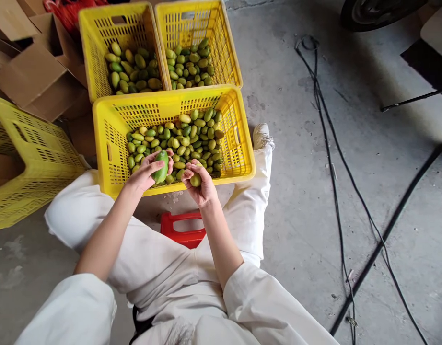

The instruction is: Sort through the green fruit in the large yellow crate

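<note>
My left hand (146, 172) is wrapped round a large, smooth green oval fruit (160, 167), thumb across its front. Close beside it, my right hand (200, 184) is closed on a smaller yellow-green oval fruit (195, 180); the fingers hide part of it. Both hands are over the near rim of a yellow plastic crate (174, 189). Inside that crate lies a heap of small oval fruits (185, 141), green to yellow, with a few brownish ones at the right. The exact kind of fruit cannot be made out.
Behind stand two more yellow crates, left (86, 57) and right (235, 62), both holding similar fruits. Another yellow crate (44, 139) is at the left, near cardboard boxes (30, 74). A red plastic stool (183, 237) shows between my legs. Black cables (329, 124) cross the concrete floor.
</note>
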Available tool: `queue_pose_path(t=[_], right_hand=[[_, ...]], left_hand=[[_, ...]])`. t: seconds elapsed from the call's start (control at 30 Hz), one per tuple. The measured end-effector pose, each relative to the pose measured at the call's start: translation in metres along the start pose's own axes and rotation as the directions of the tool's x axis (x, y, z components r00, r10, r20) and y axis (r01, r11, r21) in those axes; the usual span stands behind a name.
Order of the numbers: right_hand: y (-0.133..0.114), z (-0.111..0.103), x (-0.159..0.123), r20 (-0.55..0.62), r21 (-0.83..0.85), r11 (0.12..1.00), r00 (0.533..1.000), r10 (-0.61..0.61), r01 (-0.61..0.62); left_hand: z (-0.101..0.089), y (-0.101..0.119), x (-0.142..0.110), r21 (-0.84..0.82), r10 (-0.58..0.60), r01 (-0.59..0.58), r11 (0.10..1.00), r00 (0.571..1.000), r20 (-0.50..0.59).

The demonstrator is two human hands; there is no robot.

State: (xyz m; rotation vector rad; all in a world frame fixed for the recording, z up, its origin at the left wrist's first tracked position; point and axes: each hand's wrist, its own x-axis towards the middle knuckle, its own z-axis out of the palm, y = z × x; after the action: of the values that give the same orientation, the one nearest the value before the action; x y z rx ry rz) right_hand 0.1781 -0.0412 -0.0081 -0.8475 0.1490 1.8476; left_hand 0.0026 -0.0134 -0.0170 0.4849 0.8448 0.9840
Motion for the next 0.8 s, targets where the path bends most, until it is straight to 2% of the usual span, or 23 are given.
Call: queue_pose_path(t=[0.1,0.23,0.37,0.53,0.67,0.8], right_hand=[[-0.003,0.000,-0.002,-0.014,-0.003,0.999,0.999,0.044,-0.044],[-0.003,0.004,-0.006,0.052,-0.061,0.998,0.998,0.026,-0.023],[-0.003,0.005,-0.007,0.088,-0.073,0.997,0.996,0.032,-0.025],[-0.006,0.002,-0.004,0.071,-0.025,0.999,0.997,0.024,-0.022],[-0.005,0.001,-0.003,0.064,-0.020,0.999,0.997,-0.048,0.049],[-0.001,0.001,-0.004,0.029,-0.096,0.989,0.993,-0.114,0.116]], left_hand=[[0.001,0.000,0.000,-0.034,0.035,-0.036,0.999,0.999,-0.021],[0.003,0.002,0.001,-0.062,-0.008,0.001,0.998,0.993,-0.122],[0.009,0.003,0.003,-0.029,0.014,-0.022,0.999,0.970,-0.241],[0.011,0.010,0.005,-0.018,0.009,-0.016,1.000,0.937,-0.350],[0.007,0.011,0.007,-0.110,-0.040,0.005,0.994,0.950,-0.311],[0.003,0.004,0.010,-0.123,-0.009,-0.026,0.992,0.961,-0.275]])
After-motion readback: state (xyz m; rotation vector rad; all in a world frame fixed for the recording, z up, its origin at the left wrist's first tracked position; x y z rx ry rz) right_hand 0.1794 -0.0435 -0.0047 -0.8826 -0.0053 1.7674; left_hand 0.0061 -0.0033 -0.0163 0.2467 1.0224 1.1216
